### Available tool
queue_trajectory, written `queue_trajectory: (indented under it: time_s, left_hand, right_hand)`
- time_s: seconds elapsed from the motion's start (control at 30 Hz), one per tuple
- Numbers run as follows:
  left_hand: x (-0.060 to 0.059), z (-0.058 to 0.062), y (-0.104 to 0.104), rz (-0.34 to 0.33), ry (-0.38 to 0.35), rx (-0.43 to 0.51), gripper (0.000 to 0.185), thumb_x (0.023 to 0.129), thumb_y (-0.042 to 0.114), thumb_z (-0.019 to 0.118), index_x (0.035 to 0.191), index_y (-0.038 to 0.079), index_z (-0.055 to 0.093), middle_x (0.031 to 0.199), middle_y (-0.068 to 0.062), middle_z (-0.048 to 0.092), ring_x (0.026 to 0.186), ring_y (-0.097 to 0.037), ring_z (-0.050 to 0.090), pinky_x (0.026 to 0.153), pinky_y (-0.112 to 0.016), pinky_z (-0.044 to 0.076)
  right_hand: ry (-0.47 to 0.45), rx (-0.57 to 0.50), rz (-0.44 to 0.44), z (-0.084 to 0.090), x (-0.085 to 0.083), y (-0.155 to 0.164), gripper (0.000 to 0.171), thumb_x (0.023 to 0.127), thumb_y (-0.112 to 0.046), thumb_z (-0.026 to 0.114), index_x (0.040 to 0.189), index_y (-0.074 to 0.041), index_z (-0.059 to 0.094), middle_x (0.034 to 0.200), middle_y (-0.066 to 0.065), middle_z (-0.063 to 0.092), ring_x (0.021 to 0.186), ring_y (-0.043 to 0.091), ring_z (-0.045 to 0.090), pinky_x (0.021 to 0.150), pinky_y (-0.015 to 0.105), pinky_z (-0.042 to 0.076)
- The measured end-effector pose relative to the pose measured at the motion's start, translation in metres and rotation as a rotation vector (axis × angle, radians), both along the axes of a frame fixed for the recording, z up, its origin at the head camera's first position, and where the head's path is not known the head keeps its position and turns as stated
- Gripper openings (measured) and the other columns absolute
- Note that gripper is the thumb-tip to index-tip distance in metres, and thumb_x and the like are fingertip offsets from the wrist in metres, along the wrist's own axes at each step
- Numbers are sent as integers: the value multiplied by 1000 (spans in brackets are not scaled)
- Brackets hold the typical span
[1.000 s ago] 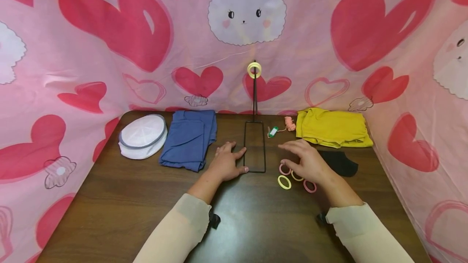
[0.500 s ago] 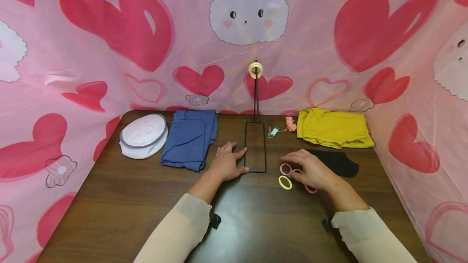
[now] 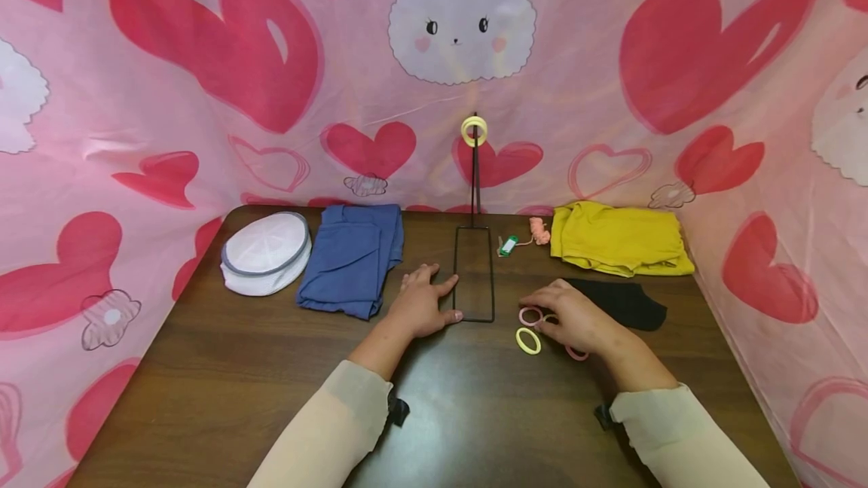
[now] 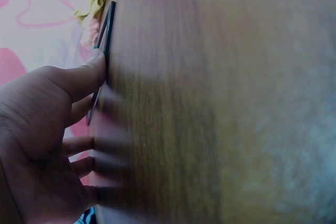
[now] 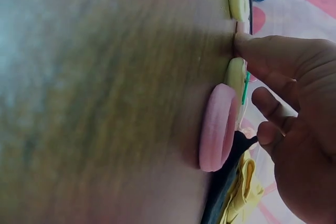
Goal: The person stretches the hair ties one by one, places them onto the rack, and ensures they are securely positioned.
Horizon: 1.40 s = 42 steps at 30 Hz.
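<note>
The right hand (image 3: 573, 320) lies on a bunch of small soft hair rings on the brown wooden tabletop (image 3: 224, 367). Its fingers are bent a bit over them & its thumb touches the tabletop. It covers a yellow ring (image 5: 236, 77); can't tell if it grips any ring. A pink ring (image 3: 529, 315) peeks out by the fingertips. Another yellow ring (image 3: 527, 340) lies just beside the hand, on the near side. A 2nd pink ring (image 3: 576, 353) sticks out under the wrist.

The left hand (image 3: 422, 306) rests flat & open on the tabletop, thumb touching the base of the thin black wire stand (image 3: 473, 274). One more yellow ring (image 3: 473, 130) hangs at the top of the stand.

At the back: a white round cap (image 3: 266, 252), a folded blue cloth (image 3: 353, 256), a folded yellow cloth (image 3: 618, 237) & a black cloth (image 3: 627, 301) near the right hand.
</note>
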<state>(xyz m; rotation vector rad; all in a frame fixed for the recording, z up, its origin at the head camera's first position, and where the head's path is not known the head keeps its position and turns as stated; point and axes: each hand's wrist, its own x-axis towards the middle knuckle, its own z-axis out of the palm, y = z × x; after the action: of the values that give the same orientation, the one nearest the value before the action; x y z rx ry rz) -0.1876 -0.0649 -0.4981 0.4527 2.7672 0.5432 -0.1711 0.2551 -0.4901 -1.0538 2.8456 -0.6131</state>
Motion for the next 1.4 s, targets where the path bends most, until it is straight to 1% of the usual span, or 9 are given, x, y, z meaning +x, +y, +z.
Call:
queue_trajectory:
  time_s: [0.1,0.23,0.43,0.57,0.7,0.97,1.2,1.4]
  left_hand:
    - [1,-1,0,0,1,2,76,94,57,70,160,32,42,170,-13,24,159,-35,12,127,-55,10]
    - [1,-3,0,-3,4,0,76,93,58,70,159,32,42,170,-13,24,158,-35,12,127,-55,10]
    - [1,-3,0,0,7,0,76,94,57,71,159,32,43,169,-13,24,158,-36,13,126,-56,10]
    - [1,-3,0,5,2,2,76,94,57,71,159,32,42,170,-12,24,158,-35,13,127,-55,10]
    - [2,-2,0,7,-1,1,76,94,57,71,159,33,42,170,-12,24,159,-35,12,127,-55,9]
    - [1,-2,0,6,-4,-4,76,94,57,70,160,33,41,170,-11,23,159,-34,12,127,-54,9]
    - [0,-3,0,8,-2,3,76,94,57,70,160,33,42,170,-12,23,159,-35,11,127,-54,9]
    - [0,-2,-1,7,7,2,76,93,57,71,159,33,43,170,-12,24,158,-35,13,127,-54,10]
  right_hand:
    - [27,0,8,0,-1,0,41,84,-5,81,124,-10,76,117,1,74,104,24,59,89,46,50]
    - [61,-20,13,1,-1,-2,36,84,-7,81,120,-11,77,112,-1,75,103,23,59,88,46,50]
    - [83,-84,8,9,2,-5,31,86,-10,83,116,-11,78,108,-3,73,103,19,59,87,44,52]
    - [103,-123,5,14,3,-7,30,85,-8,84,114,-12,79,106,-5,72,102,16,60,86,41,54]
    - [147,-162,25,17,4,-10,30,82,-6,86,111,-13,79,104,-6,72,99,15,61,83,39,56]
    - [151,-214,61,32,4,-21,30,84,-6,85,112,-14,78,102,-7,72,93,10,64,76,32,59]
    - [199,-251,92,43,3,-30,32,82,-5,86,112,-14,79,101,-6,72,91,11,65,75,32,59]
    - [249,-279,125,54,-1,-38,30,83,-7,84,111,-13,79,100,-5,72,89,11,66,75,31,60]
